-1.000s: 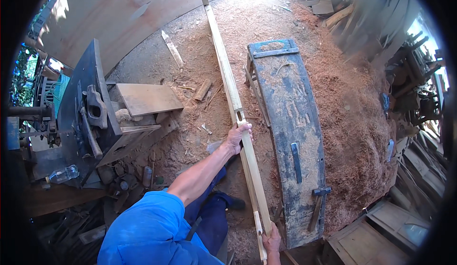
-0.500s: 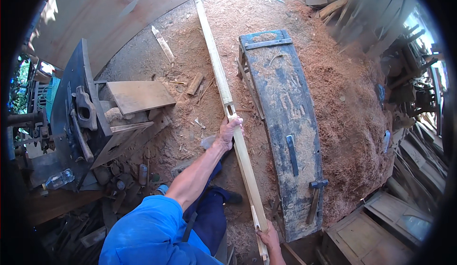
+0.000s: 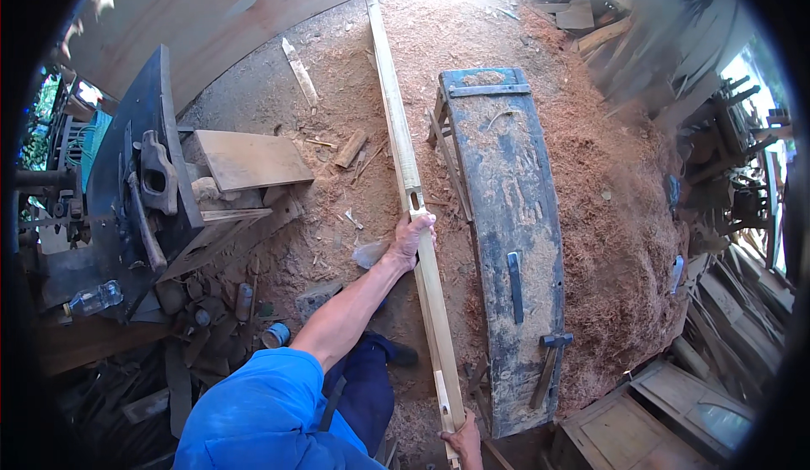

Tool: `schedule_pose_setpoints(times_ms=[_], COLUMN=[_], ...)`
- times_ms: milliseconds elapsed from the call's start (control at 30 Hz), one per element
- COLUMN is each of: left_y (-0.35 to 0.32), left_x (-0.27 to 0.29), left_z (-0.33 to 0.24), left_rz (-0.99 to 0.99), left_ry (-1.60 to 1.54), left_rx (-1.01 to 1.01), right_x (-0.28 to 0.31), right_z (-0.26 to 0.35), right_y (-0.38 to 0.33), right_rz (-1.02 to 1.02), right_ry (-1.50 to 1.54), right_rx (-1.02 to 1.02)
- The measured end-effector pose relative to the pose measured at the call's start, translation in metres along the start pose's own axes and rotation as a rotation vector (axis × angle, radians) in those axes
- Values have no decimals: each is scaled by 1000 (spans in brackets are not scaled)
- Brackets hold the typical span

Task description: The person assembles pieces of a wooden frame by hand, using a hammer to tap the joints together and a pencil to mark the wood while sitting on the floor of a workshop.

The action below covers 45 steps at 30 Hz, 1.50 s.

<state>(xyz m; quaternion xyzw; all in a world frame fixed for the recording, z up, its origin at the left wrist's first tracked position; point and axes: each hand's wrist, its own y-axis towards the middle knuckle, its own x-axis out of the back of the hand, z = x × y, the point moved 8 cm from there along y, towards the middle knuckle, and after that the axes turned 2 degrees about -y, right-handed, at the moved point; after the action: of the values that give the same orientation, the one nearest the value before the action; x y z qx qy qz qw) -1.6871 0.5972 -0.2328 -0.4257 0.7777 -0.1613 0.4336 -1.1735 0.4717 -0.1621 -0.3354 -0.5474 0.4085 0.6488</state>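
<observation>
A long pale wooden beam (image 3: 434, 310) runs lengthwise in front of me, from the lower edge up to the far wall. A slotted hole shows in it just beyond my left hand, and another narrow one lies closer to my right hand. My left hand (image 3: 411, 240) is wrapped round the beam at its middle. Near its close end, my right hand (image 3: 463, 441) grips the same beam. To the right stands a worn blue-black workbench (image 3: 515, 208) strewn with sawdust. On it lie a dark chisel-like bar (image 3: 515, 288) and a hammer (image 3: 553, 356).
Wood shavings (image 3: 620, 259) heap up right of the bench. On the left, a dark stand (image 3: 126, 183) carries a metal-headed tool and a plastic bottle (image 3: 94, 299). Offcuts (image 3: 350, 148) litter the ground. Wooden panels (image 3: 616, 436) lean at the lower right.
The view has shifted slightly, so the bench sits lower in it. Both hands keep their grip on the beam, its far end now further right in view.
</observation>
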Motion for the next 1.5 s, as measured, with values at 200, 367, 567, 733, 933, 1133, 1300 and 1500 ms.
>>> schedule_pose_setpoints(times_ms=[200, 367, 567, 733, 933, 1133, 1300, 1500], left_y=[4, 0, -1, 4, 16, 2, 12, 6], left_x=[9, 8, 11, 5, 13, 1, 7, -9], left_z=[2, 0, -2, 4, 2, -2, 2, 1], left_rz=[-1, 15, 16, 22, -24, -54, 8, 81], left_ry=[-6, -4, 3, -9, 109, 87, 28, -24], left_rx=[35, 40, 84, 53, -42, -82, 14, 86], right_x=[-2, -4, 0, 3, 13, 6, 9, 25], right_z=[5, 7, 10, 4, 23, 1, 12, 37], right_y=[-3, -8, -10, -9, -14, -15, -9, -19], right_rz=[-31, -50, -54, -74, -80, -37, -5, -5], right_ry=[0, 91, 88, 68, -83, 50, -12, 6], right_rx=[-12, 8, -19, -46, 109, -104, -55, 75])
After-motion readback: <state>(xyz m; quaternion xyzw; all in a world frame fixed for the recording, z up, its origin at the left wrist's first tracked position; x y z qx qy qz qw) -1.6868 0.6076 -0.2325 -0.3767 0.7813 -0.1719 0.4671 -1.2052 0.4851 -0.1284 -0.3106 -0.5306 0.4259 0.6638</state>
